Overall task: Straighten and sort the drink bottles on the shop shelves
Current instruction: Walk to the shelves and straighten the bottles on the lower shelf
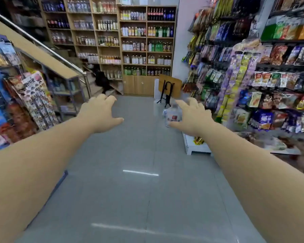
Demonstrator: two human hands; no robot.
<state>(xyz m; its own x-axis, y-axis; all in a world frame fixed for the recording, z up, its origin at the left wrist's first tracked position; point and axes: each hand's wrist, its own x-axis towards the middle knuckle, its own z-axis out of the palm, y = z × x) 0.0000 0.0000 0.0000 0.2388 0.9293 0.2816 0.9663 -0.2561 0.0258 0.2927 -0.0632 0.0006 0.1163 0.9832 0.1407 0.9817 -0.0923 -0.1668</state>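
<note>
your right hand (191, 118) is wrapped around a clear bottle (172, 116) with a red-and-white label too blurred to read, held out over the grey floor (139, 190). your left hand (99, 114) is spread and holds nothing. the wooden drink shelves (146, 50) stand well ahead.

The wooden drink shelves (146, 41) stand at twelve o'clock across the far end of the tiled floor (140, 190), with a folded table (169, 85) leaning before their right end. A snack rack (270, 76) runs along three o'clock, and a staircase rail (42, 44) climbs at ten o'clock behind another goods rack (16, 102). Over the floor, the left hand (99, 114) reaches toward eleven o'clock and the right hand (193, 116) toward one o'clock, with what seems a water bottle (172, 115), blurred, in its grasp.
</note>
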